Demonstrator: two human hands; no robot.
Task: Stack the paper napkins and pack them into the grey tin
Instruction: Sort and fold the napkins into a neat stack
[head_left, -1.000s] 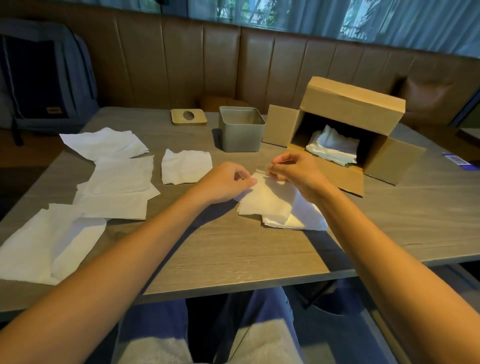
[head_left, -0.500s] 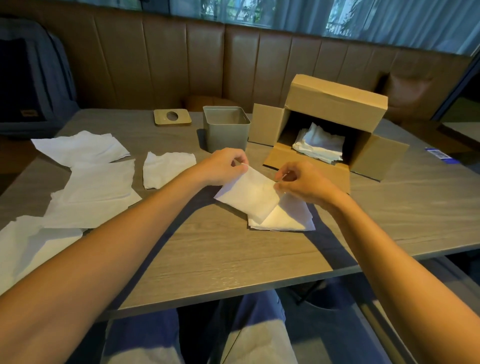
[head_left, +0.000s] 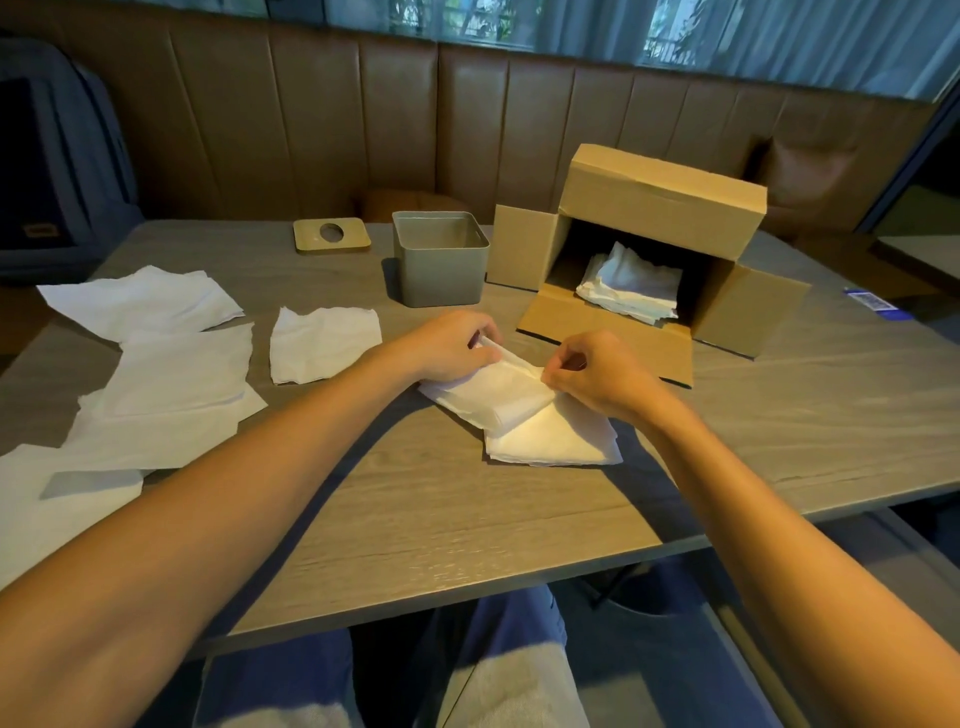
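Note:
A white folded napkin lies tilted on a small napkin stack at the table's middle. My left hand pinches the folded napkin's far left corner. My right hand pinches its right edge. The open grey tin stands upright just behind my left hand, and nothing shows inside it. A single napkin lies left of my hands. Several unfolded napkins are spread over the left side of the table.
A cardboard box lies on its side at the right with more napkins inside. A tan lid with a round hole sits behind the tin. A dark backpack rests on the bench. A blue card lies far right.
Both hands have turned the top napkin and lowered it onto the stack. The left hand moved forward toward the tin while the right hand stayed on the napkin's right edge.

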